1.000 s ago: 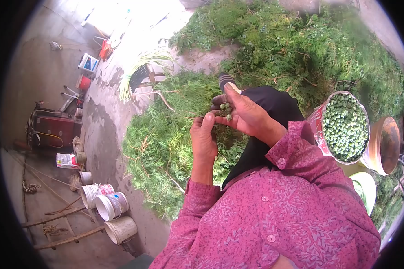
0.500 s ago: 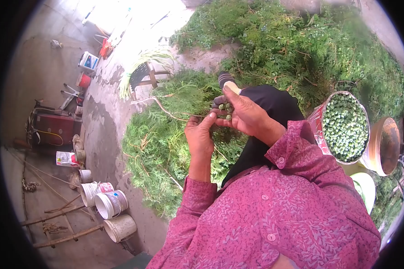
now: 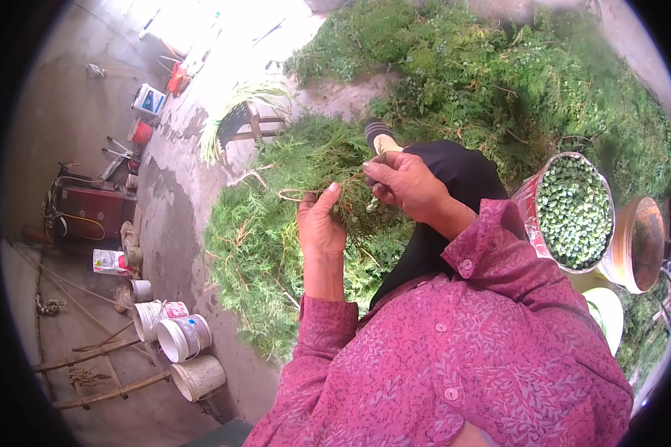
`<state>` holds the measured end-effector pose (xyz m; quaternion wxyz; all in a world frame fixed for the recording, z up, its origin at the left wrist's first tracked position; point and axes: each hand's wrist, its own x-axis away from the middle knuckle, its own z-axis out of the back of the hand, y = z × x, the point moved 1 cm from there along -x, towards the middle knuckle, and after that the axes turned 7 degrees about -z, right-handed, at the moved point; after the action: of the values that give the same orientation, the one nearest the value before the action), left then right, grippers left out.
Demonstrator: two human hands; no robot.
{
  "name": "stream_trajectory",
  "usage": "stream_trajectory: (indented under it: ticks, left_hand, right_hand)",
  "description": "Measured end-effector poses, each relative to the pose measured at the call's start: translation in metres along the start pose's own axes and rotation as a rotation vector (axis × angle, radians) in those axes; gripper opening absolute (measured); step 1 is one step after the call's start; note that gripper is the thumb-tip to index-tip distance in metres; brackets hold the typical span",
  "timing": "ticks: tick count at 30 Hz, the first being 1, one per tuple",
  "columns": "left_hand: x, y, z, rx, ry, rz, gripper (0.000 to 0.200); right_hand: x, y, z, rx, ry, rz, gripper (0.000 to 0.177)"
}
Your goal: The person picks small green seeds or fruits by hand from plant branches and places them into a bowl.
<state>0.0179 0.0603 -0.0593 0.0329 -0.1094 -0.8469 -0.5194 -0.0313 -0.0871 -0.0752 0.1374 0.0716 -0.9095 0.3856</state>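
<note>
Left hand [image 3: 322, 223] pinches a thin stem [image 3: 285, 196] between thumb and fingertips, I see, over the green branches [image 3: 253, 276]. Right hand [image 3: 410, 185], near it, curls closed on green cones [image 3: 373, 203]; a filled bucket [image 3: 528, 205] stands right.

Pale buckets [image 3: 189, 339] near a wooden ladder [image 3: 127, 387], dark red box [image 3: 91, 211], white-and-blue container [image 3: 148, 100]
</note>
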Motion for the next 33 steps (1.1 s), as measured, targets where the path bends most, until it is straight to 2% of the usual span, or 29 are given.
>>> stream_trajectory:
  ticks: [1,5,7,8,10,11,13,17,19,23,25,28,33]
  left_hand:
    - [-0.001,-0.001,0.000,0.001,0.001,0.000,0.028]
    - [-0.007,-0.011,0.005,0.013,0.039,-0.008,0.027]
    - [-0.009,-0.017,0.009,0.009,0.055,-0.014,0.027]
    - [-0.010,-0.021,0.012,0.016,0.072,-0.010,0.027]
    - [-0.008,-0.022,0.009,0.020,0.090,-0.004,0.026]
    - [-0.004,-0.022,0.003,0.040,0.056,-0.027,0.026]
    - [0.002,-0.022,-0.006,0.057,0.021,-0.050,0.025]
    - [0.004,-0.020,-0.012,0.060,-0.026,-0.066,0.025]
    - [0.003,-0.018,-0.011,0.052,-0.031,-0.081,0.025]
    - [0.005,-0.013,-0.010,0.016,-0.004,-0.049,0.027]
    - [0.006,-0.012,-0.012,0.014,-0.007,-0.046,0.028]
    - [0.007,-0.008,-0.014,0.001,0.004,-0.040,0.027]
    - [0.005,-0.001,-0.010,-0.048,0.004,-0.040,0.025]
  right_hand:
    - [0.000,-0.001,0.000,0.167,0.022,0.061,0.022]
    - [0.012,-0.006,-0.009,0.313,-0.070,0.027,0.021]
    - [0.014,-0.006,-0.012,0.497,-0.085,0.146,0.020]
    - [0.013,-0.004,-0.011,0.495,-0.084,0.144,0.020]
    - [0.008,0.002,-0.009,0.708,-0.060,0.247,0.019]
    - [0.008,0.004,-0.009,0.707,-0.060,0.247,0.019]
    - [0.007,0.006,-0.008,0.898,0.099,0.269,0.021]
    - [0.009,0.002,-0.007,0.961,0.131,0.322,0.023]
    - [0.011,0.001,-0.008,0.915,0.241,0.339,0.026]
    - [0.008,0.002,-0.004,0.820,0.251,0.378,0.033]
    - [0.003,0.006,-0.003,0.763,0.072,0.347,0.030]
    - [0.011,-0.002,-0.007,0.713,0.081,0.263,0.027]
    - [0.007,-0.001,-0.001,0.744,0.071,0.276,0.021]
